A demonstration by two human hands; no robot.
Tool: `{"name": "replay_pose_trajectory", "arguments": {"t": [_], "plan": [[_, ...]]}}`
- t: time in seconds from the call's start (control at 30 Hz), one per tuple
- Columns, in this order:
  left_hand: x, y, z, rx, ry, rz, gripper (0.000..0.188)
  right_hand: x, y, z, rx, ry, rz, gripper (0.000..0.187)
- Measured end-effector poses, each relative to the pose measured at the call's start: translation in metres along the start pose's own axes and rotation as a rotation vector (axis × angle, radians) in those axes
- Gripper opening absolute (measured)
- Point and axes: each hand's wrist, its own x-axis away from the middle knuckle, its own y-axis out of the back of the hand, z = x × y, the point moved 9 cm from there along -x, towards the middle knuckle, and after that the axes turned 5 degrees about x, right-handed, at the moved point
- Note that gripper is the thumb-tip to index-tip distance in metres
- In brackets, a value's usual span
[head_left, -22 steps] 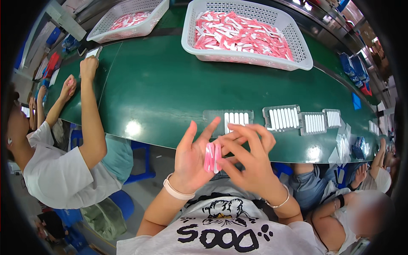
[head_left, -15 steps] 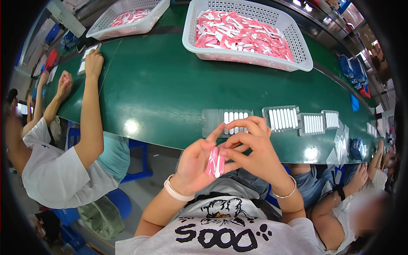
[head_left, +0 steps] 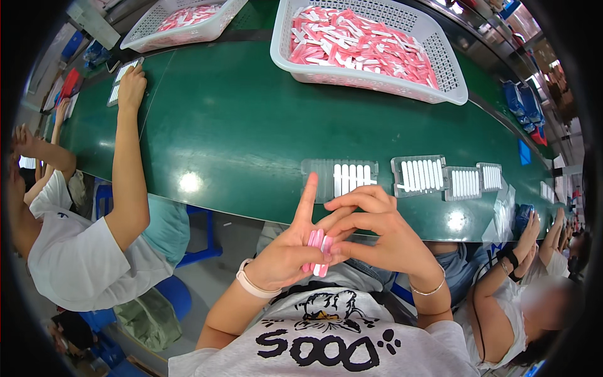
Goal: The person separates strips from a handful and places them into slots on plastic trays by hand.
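A small bunch of slim pink and white plastic sticks (head_left: 319, 244) lies in my left hand (head_left: 276, 259). The left thumb presses across the sticks, while the index finger points up, away from them. My right hand (head_left: 384, 227) meets the bunch from the right, thumb and fingertips pinched at its edge; exactly what they grip is partly hidden. Just beyond my hands sits a clear tray (head_left: 318, 168), its right part filled with several white strips (head_left: 353, 178) and its left part without strips.
More clear trays (head_left: 419, 176) of white strips stand to the right on the green table (head_left: 239, 125). A large white basket (head_left: 370, 81) heaped with pink and white sticks is at the far side, a second basket (head_left: 182, 39) far left. Co-workers sit on both sides; one person's hand (head_left: 132, 88) touches a tray.
My left thumb has closed over the sticks and its index finger has straightened upward. Both hands are slightly lower. The left co-worker's other hand has drawn back toward the left.
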Motion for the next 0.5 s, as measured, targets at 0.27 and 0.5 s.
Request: {"name": "replay_pose_trajectory", "arguments": {"t": [0.27,0.5], "plan": [[0.008,-0.009,-0.001,-0.317,-0.068,0.154,0.102,-0.003,-0.020,-0.017,-0.528,-0.128,0.177,0.009],[0.016,0.003,-0.007,-0.472,0.171,0.006,0.061,-0.003,-0.015,-0.025,-0.586,-0.210,0.096,0.009]]}}
